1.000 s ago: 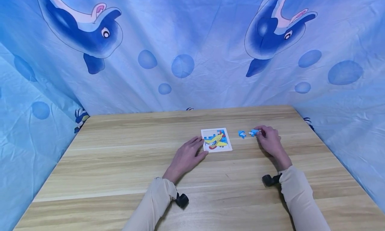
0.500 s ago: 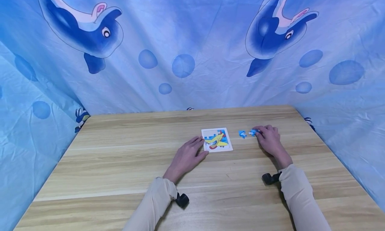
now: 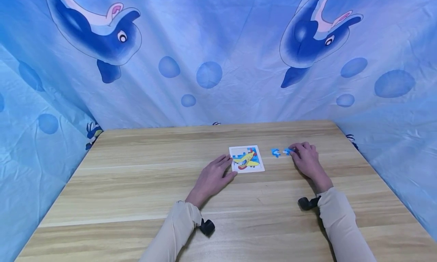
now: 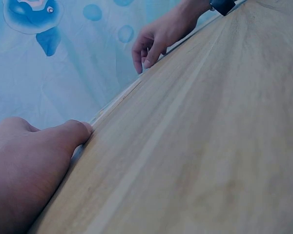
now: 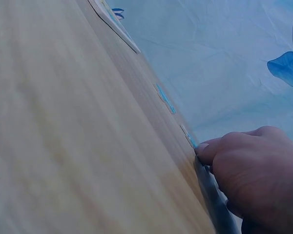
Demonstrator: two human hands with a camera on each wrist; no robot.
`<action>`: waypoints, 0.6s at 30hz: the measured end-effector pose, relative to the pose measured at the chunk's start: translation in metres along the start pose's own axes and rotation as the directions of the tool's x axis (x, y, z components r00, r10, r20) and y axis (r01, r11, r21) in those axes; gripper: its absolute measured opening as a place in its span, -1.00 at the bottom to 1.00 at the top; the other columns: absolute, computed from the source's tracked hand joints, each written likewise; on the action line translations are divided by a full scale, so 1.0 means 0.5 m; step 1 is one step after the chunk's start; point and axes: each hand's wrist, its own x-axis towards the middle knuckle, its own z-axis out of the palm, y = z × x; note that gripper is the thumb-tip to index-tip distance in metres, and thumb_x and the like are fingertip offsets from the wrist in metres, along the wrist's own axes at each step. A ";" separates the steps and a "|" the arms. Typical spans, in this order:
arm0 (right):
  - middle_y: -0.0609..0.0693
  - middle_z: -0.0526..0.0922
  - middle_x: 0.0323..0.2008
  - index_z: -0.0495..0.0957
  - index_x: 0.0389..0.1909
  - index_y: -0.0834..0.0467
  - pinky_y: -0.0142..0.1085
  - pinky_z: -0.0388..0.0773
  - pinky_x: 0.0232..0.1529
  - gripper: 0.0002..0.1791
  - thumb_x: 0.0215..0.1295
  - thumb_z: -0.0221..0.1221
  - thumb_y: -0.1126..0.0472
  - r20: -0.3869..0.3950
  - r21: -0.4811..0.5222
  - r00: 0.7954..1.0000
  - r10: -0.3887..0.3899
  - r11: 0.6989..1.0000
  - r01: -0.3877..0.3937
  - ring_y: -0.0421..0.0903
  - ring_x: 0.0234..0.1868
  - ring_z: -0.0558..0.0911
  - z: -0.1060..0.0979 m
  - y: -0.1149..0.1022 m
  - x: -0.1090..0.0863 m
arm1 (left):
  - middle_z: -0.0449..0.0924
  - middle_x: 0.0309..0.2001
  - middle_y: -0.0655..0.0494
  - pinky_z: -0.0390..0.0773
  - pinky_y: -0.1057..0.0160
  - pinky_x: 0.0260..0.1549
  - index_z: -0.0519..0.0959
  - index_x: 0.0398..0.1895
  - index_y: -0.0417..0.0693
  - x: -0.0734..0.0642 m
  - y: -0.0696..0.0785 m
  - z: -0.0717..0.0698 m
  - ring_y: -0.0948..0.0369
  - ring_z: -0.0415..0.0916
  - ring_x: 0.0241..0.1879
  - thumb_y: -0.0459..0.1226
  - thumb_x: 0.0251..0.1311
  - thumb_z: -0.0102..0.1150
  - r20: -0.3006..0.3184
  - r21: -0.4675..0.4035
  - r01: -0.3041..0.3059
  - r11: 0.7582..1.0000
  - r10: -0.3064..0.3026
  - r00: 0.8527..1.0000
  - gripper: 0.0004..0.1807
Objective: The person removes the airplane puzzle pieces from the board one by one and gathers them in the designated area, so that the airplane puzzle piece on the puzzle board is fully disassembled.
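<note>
Head view: straight down onto the pale wood-grain bench (image 3: 136, 193), and both hands are in play!
White square puzzle tray (image 3: 252, 171): flat on the bench between the hands, yellow-and-red cartoon aeroplane (image 3: 246, 160) showing inside, a pale gap towards the far left corner.
Left hand (image 3: 211, 179): right up against the tray's left edge, fingers straight, thumb spread apart from them at the near corner.
Right hand (image 3: 306, 160): finger and thumb clamped on the right end of a notched blue-and-white jigsaw piece (image 3: 286, 151), low at the bench top.
Second blue-and-white piece (image 3: 275, 152): lying flat between tray and pinched piece, touching neither.
Backdrop: blue cloth curtain (image 3: 146, 95), dolphins and bubbles printed across it.
</note>
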 end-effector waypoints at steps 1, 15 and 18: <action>0.35 0.43 -0.03 0.54 -0.04 0.31 0.19 0.17 -0.03 -0.78 0.40 0.06 0.28 0.001 0.003 1.000 -0.003 1.000 0.003 0.32 0.03 0.26 -0.001 -0.001 -0.001 | 0.30 0.38 0.07 0.28 0.12 0.31 0.38 0.35 -0.04 0.000 0.000 0.000 0.15 0.17 0.40 0.16 0.34 -0.07 -0.001 0.001 0.000 1.000 0.000 1.000 -0.33; 0.34 0.48 -0.11 0.53 -0.03 0.33 0.15 0.16 -0.03 -0.77 0.40 0.06 0.30 -0.017 0.028 0.999 -0.035 0.999 0.035 0.26 -0.01 0.29 -0.007 -0.004 -0.002 | 0.32 0.37 0.06 0.28 0.11 0.31 0.40 0.33 -0.06 -0.002 0.002 0.000 0.13 0.18 0.39 0.15 0.34 -0.04 -0.013 -0.003 -0.007 1.000 0.007 1.000 -0.35; 0.32 0.51 -0.18 0.52 -0.03 0.35 0.12 0.15 -0.01 -0.76 0.38 0.07 0.31 -0.037 0.055 0.997 -0.068 0.996 0.070 0.21 -0.05 0.35 -0.007 -0.008 0.000 | 0.31 0.37 0.06 0.28 0.12 0.31 0.40 0.34 -0.05 -0.001 0.002 0.000 0.14 0.18 0.39 0.15 0.34 -0.05 -0.011 -0.003 -0.004 1.000 0.004 1.000 -0.34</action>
